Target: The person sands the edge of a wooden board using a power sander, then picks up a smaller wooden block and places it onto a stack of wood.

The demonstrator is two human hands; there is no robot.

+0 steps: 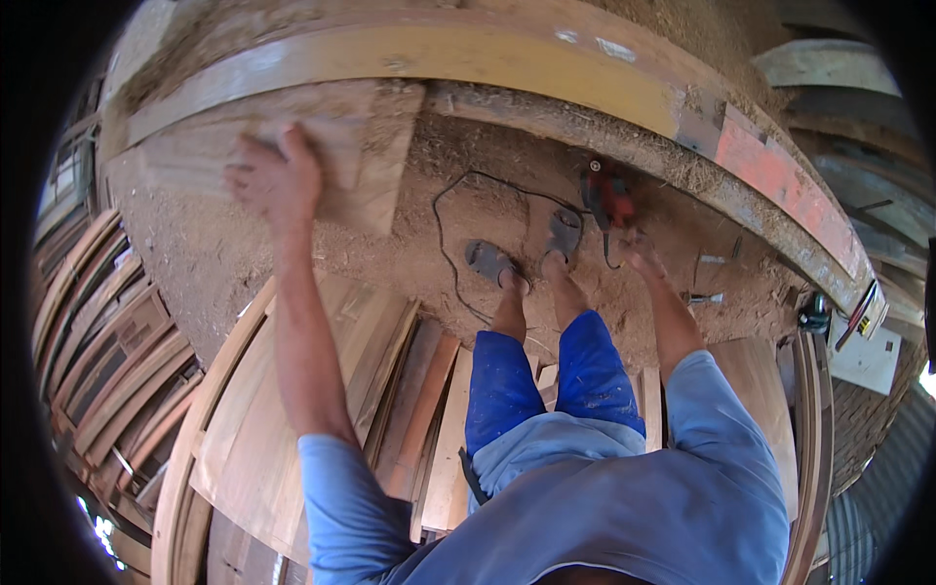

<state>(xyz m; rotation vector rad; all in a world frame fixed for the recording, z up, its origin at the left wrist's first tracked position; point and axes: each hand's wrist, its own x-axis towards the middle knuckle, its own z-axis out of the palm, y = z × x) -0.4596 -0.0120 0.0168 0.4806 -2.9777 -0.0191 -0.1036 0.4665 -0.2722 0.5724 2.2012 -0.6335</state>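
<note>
My left hand (pixel 283 180) lies on a pale wooden panel (pixel 375 180) at the upper left, its fingers apart. Hand and panel are both blurred. At the right, my right hand (pixel 641 256) is at the near end of a red and black corded power tool (pixel 609 200). Blur smears the fingers there, so I cannot make out whether they grip it. The tool sits close to the near side of a long beam (pixel 468 63), and its exact kind is unclear. Its black cord (pixel 439 214) loops over the ground around my sandalled feet.
Wooden panels and boards (pixel 263 429) stand beside and behind my legs. More timber (pixel 117 341) is stacked at the far left and right (pixel 848 127). Small tools (pixel 707 298) lie on the dusty ground, and a dark teal tool (pixel 813 314) sits near a white sheet (pixel 868 356).
</note>
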